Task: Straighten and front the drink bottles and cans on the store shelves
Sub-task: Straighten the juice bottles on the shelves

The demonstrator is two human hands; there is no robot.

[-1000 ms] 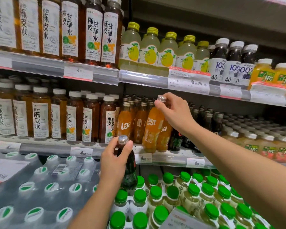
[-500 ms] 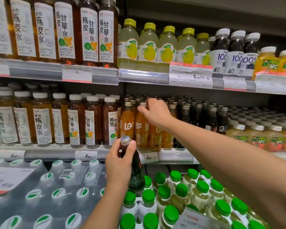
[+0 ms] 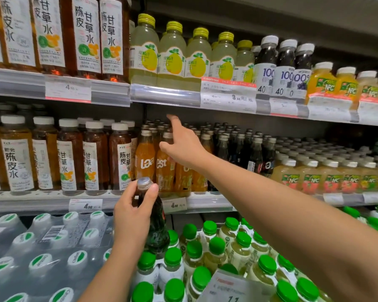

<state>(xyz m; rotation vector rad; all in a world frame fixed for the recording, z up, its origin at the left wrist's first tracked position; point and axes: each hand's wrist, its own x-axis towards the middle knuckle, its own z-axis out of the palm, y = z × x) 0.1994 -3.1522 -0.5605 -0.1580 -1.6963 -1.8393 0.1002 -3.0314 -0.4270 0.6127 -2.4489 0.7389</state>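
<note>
Dark glass bottle with ribbed silver cap: the left hand is gripping its neck, fingers curled round below the cap, holding it upright before the grey metal middle shelf. The right hand is stretching over the orange soda bottles, forefinger extended, fingers released, grasping nothing. Green-capped plastic bottles are standing below.

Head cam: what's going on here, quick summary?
A person is tidying drink shelves. The left hand holds a dark bottle by its neck, in front of the middle shelf's edge and above the green-capped bottles. The right hand reaches, fingers out, over the orange bottles on the middle shelf, holding nothing. The dark bottle is not yet on a shelf.
</note>
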